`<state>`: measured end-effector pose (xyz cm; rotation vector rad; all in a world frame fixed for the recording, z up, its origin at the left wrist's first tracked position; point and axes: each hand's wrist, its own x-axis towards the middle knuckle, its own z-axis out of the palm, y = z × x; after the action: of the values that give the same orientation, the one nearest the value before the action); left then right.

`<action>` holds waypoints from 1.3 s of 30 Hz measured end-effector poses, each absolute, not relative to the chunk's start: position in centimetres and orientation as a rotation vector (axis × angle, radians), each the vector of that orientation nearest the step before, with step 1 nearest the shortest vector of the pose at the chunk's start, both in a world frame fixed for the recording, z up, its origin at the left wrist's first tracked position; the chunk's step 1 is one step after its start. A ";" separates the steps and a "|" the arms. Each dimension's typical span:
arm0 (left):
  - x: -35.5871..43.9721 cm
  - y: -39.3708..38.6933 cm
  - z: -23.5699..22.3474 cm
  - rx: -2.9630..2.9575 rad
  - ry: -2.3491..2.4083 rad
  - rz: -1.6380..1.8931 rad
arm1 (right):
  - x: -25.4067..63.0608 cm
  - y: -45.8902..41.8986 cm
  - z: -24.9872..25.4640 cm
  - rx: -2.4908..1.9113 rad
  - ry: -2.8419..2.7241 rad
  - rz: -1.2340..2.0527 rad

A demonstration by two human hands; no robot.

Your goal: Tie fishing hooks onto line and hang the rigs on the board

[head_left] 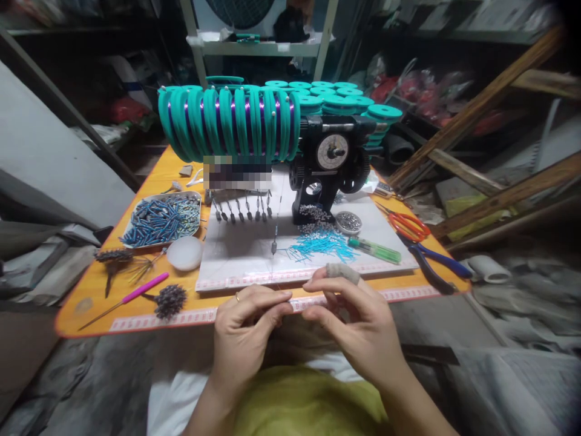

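My left hand (245, 321) is in front of the table's near edge, thumb and forefinger pinched together. What sits in that pinch is too small to make out; a faint thin line seems to run up from it over the white board (240, 260). Close beside it, my right hand (361, 318) has its thumb and forefinger apart, with a grey wrap (342, 272) round one finger. Beyond the hands, a small dark weight with a coil (274, 247) lies on the board. Several similar dark pieces (249, 215) hang in a row below teal spools (231, 124).
A black winder with a dial (333, 151) stands behind blue sleeves (322, 245) and a small bead dish (348, 223). To the right lie a green-handled tool (374, 249), orange-handled scissors (408, 224) and blue pliers (442, 260). Leftward are a filled tray (161, 219), white bowl (184, 253) and pink-handled needle tool (145, 287).
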<state>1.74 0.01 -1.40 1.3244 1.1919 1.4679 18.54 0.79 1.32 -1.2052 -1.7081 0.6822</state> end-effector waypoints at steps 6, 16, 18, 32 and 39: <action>1.6 -0.2 -1.7 1.437 1.221 1.437 | 18.7 0.8 1.0 -1.147 -1.807 0.564; -1.0 1.6 -0.9 2.362 1.361 1.320 | 19.0 2.5 0.0 -1.296 -2.063 0.216; -2.2 2.3 -0.4 2.511 1.416 1.183 | 19.2 2.9 -0.1 -1.329 -2.123 0.087; -5.0 3.3 0.8 2.820 1.361 0.832 | 20.8 2.9 0.0 -1.348 -2.124 -0.464; -5.0 3.8 1.8 2.947 1.308 0.602 | 18.4 1.2 0.1 -1.259 -2.078 -0.326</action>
<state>-5.04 3.81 1.83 2.9468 1.3081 0.6022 18.43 1.18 0.08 -1.2588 -2.0775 -0.3262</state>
